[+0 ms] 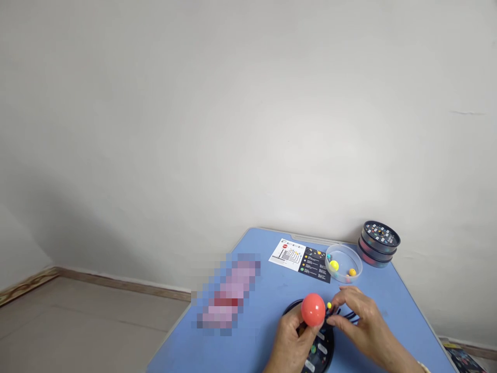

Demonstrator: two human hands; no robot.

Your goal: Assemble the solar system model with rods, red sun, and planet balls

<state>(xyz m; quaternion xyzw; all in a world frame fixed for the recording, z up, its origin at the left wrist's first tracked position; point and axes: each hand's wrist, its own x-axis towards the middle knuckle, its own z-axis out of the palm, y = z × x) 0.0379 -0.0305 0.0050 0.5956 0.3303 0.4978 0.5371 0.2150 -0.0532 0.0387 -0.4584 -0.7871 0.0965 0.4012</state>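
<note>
A red ball (312,309) stands up from a round black base (325,354) with printed labels. My left hand (291,339) is closed around the lower side of the ball, above the base. Just right of it, my right hand (359,313) has its thumb and fingers curled around thin black rods (349,315). One small yellow ball (329,305) sits between the red ball and my right fingertips. The exact grip of the right fingers is partly hidden. A green ball (313,349) shows low on the base.
Behind my hands, a clear round dish (345,277) holds yellow and orange balls. A printed instruction sheet (297,259) lies left of it. Stacked round black-rimmed cases (378,243) stand at the back right of the blue table (233,352). A blurred pink item (231,290) lies left.
</note>
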